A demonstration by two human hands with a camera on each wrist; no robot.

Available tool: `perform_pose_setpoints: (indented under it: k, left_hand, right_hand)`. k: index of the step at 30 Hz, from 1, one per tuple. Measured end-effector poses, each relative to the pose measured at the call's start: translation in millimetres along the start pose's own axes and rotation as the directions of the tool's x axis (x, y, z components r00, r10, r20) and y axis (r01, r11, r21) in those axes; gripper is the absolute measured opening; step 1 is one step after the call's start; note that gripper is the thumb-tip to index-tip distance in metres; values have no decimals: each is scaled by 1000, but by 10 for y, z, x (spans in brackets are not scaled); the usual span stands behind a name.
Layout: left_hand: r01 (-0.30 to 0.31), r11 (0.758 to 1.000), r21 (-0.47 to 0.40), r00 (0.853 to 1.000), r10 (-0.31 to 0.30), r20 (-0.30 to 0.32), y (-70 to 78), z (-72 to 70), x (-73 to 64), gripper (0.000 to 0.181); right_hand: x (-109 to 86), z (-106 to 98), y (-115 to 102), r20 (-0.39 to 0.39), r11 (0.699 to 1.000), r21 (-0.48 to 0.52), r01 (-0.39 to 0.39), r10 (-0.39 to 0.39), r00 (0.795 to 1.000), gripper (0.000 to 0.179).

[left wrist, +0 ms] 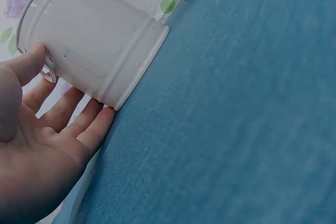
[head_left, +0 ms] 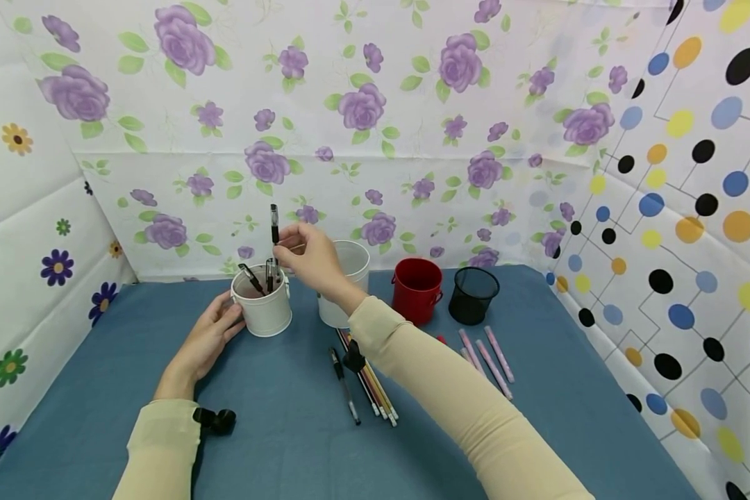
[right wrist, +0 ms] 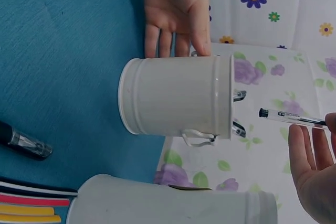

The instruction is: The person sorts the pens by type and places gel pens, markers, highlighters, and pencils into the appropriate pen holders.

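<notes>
Right wrist view: you are holding a clear-barrelled pen [right wrist: 289, 117] in a light pinch with your right hand [right wrist: 317, 177], and its dark end is pointing down at the mouth of the white cup [right wrist: 176, 98], just clear of the rim. Other pens [head_left: 252, 278] are leaning inside that cup, so you are risking a snag on one of them or on the rim if you are lowering at a slant, and a loose pinch could be letting the pen slip. Your left hand [head_left: 209, 333] is resting with spread fingers against the cup's side, not wrapping round it, so a hard knock from above could be tipping the cup away from you. Farther out, your right hand is hanging close by the tall white container [head_left: 332, 312], and your sleeve is crossing over the pencils [head_left: 380, 389]; a low swing back could be jostling either, or scattering the pink pens [head_left: 494, 359] before the red bucket [head_left: 415, 309] and black mesh cup [head_left: 469, 305]. As for writing, small print is running along the held pen's barrel, too tiny for reading, and no brand is showing legibly anywhere
</notes>
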State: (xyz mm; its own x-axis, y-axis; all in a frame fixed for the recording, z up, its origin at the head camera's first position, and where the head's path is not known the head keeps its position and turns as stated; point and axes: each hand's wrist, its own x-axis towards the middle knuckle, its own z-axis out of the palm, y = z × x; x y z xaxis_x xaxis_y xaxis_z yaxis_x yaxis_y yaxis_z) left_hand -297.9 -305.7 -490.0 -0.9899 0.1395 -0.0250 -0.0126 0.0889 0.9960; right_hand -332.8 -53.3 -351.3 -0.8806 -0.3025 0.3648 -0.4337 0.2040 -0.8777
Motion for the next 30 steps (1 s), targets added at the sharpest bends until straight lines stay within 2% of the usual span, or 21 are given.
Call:
perform_pose_setpoints:
  k: [12, 23, 30]
  left_hand:
    - [3, 1000, -13, 1000, -3, 10, 12, 1, -15, 86]
    - [-6, 1000, -11, 1000, 6, 21, 27, 21, -8, 85]
    - [9, 1000, -20, 1000, -9, 14, 35, -4, -31, 86]
  right_hand:
    - [-6, 179, 98, -39, 997, -75, 6, -9, 999, 19]
    - [-33, 286, 277, -14, 994, -110, -24, 22, 1000, 17]
    - [-41, 383, 338, 3, 989, -133, -57, 58, 998, 18]
